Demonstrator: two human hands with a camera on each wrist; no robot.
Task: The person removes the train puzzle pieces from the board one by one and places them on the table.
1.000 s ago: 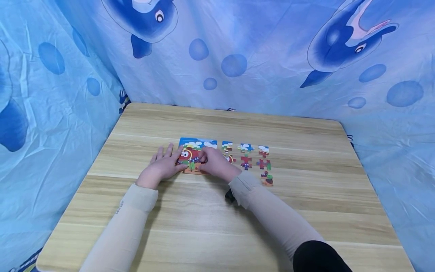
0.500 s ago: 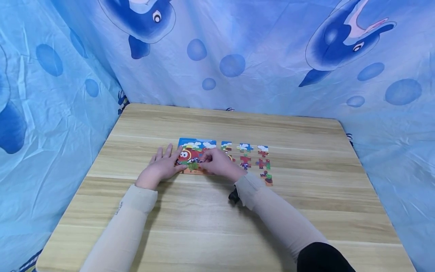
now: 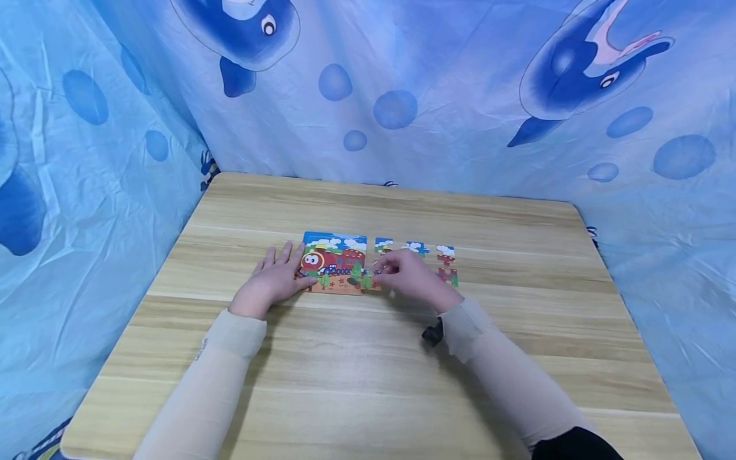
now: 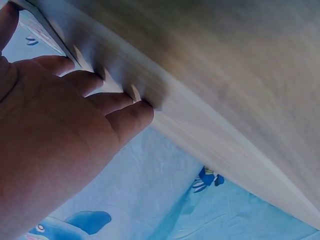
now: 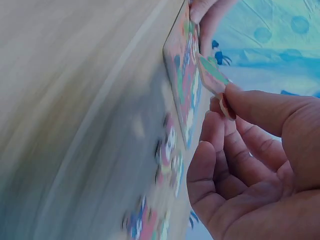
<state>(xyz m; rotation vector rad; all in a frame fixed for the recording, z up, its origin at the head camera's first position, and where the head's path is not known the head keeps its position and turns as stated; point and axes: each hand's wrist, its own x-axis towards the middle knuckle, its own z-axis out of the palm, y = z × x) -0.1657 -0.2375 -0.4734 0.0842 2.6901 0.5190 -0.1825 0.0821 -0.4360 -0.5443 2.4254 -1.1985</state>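
Observation:
A picture puzzle board (image 3: 336,244) showing a red train lies on the table. My left hand (image 3: 267,284) rests at its left side with fingers spread, the thumb at the board's edge. In the left wrist view the fingertips of my left hand (image 4: 75,120) touch the table. My right hand (image 3: 416,278) is just right of the board. Between thumb and fingers it pinches a puzzle piece (image 5: 212,75) with green and orange print, tilted and raised above the board's lower right corner. The other fingers of my right hand (image 5: 255,165) are curled.
Loose puzzle pieces lie in rows right of the board, among them a cloud piece (image 3: 415,248), a red-and-white piece (image 3: 445,253) and one below it (image 3: 448,276). My right hand and wrist cover others. A blue dolphin-print curtain (image 3: 368,96) surrounds the wooden table (image 3: 345,383).
My right hand has moved right from over the board, carrying the pinched piece to the lower right corner. More of the train picture shows. My left hand stays in place.

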